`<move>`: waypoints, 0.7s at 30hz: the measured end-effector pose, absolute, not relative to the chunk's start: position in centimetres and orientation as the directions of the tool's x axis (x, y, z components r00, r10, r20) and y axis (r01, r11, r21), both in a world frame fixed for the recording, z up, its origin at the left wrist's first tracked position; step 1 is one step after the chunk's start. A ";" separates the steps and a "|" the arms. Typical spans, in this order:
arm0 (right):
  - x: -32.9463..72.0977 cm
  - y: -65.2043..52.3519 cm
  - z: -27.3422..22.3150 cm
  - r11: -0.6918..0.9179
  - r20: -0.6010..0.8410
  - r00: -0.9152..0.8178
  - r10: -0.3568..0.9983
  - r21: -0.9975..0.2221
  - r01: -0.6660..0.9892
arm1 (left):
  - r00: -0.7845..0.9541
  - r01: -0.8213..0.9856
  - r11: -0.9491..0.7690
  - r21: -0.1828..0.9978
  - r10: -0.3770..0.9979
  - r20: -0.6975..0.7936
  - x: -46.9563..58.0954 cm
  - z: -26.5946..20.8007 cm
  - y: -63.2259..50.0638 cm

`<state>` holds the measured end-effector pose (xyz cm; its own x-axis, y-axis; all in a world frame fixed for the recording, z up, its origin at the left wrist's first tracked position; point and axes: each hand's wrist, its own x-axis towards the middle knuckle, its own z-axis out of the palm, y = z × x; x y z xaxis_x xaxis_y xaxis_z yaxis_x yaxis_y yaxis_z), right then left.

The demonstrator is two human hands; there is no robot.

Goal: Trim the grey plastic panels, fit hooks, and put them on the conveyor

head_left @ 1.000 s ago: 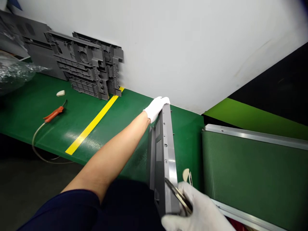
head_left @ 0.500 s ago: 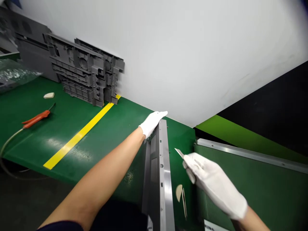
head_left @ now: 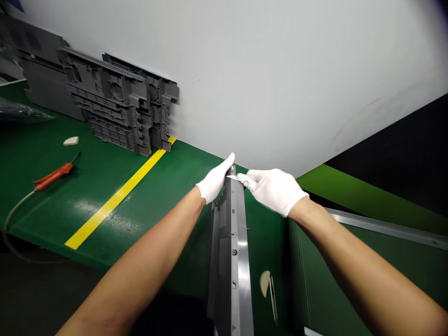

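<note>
A long grey panel with a metal edge strip (head_left: 234,261) stands on its side, its narrow slotted edge facing up. My left hand (head_left: 216,181), in a white glove, grips the panel's far end from the left, one digit pointing up. My right hand (head_left: 275,190), gloved too, is closed on a small knife blade (head_left: 231,177). The blade's bright tip lies across the panel's top edge near the far corner, close to my left hand. Any handle is hidden inside the right glove.
Grey moulded panels (head_left: 115,100) lean against the white wall (head_left: 280,84). An orange air gun (head_left: 54,176) with a hose lies left of the yellow tape (head_left: 119,196). A cream pad (head_left: 265,283) is right of the panel; a green ribbed conveyor (head_left: 336,270) runs beyond.
My right hand has moved left and away from me, bringing the blade to the panel's far end. My left hand has shifted slightly left and stays on the panel.
</note>
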<state>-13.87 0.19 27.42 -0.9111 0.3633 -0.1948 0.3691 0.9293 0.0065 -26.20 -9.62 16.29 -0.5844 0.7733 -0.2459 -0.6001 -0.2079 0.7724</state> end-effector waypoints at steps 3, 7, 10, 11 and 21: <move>-13.6 -0.1 28.1 0.931 -0.204 -0.908 0.366 0.101 0.352 | -0.548 -0.601 -0.175 0.780 0.800 -0.243 -26.0 16.9 -9.8; -13.3 -0.2 28.3 0.926 -0.201 -0.908 0.368 0.172 0.337 | -0.554 -0.574 -0.159 0.803 0.797 -0.239 -25.7 17.3 -9.8; -13.2 -0.2 28.1 0.925 -0.187 -0.915 0.359 0.204 0.321 | -0.556 -0.570 -0.137 0.810 0.790 -0.257 -25.6 17.3 -9.7; -13.2 -0.2 28.1 0.926 -0.181 -0.918 0.352 0.210 0.314 | -0.554 -0.571 -0.128 0.811 0.789 -0.266 -25.6 17.3 -9.7; -12.4 -0.4 27.8 0.925 -0.153 -0.937 0.313 0.272 0.264 | -0.549 -0.594 -0.112 0.797 0.781 -0.299 -25.6 17.3 -9.6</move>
<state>-12.40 -0.45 27.78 -0.9375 0.3128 -0.1528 0.2643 0.9252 0.2722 -25.61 -9.65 17.25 -0.5485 0.7809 -0.2990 -0.5936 -0.1118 0.7970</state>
